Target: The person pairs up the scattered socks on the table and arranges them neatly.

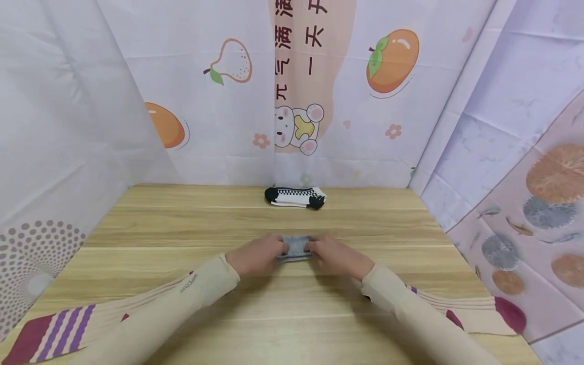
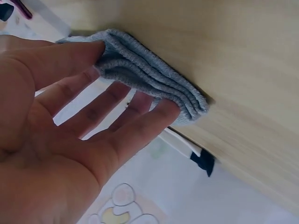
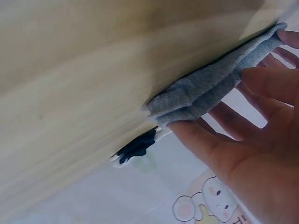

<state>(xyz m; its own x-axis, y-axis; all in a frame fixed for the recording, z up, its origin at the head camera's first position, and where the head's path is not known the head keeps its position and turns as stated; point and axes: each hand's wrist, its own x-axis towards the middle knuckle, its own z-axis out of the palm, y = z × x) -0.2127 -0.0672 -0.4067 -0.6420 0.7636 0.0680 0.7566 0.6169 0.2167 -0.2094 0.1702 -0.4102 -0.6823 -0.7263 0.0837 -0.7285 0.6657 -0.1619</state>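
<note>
A folded grey sock (image 1: pixel 296 247) lies on the wooden table in the middle of the head view, between both hands. My left hand (image 1: pixel 259 253) holds its left end. In the left wrist view, the thumb is on the near side of the stacked grey layers (image 2: pixel 152 79) and the other fingers reach along and behind them. At the sock's right end is my right hand (image 1: pixel 337 256), pinching the fabric. The right wrist view shows the thumb against the grey fold (image 3: pixel 201 86), with fingers partly hidden behind it.
Behind the hands, black-and-white checked socks (image 1: pixel 295 197) lie near the table's back edge. A long cream sock with purple stripes and maroon parts (image 1: pixel 68 329) is at left, partly under the left sleeve. Another cream-and-maroon sock (image 1: pixel 474 306) lies at right. Printed curtains (image 1: pixel 205 126) surround the table.
</note>
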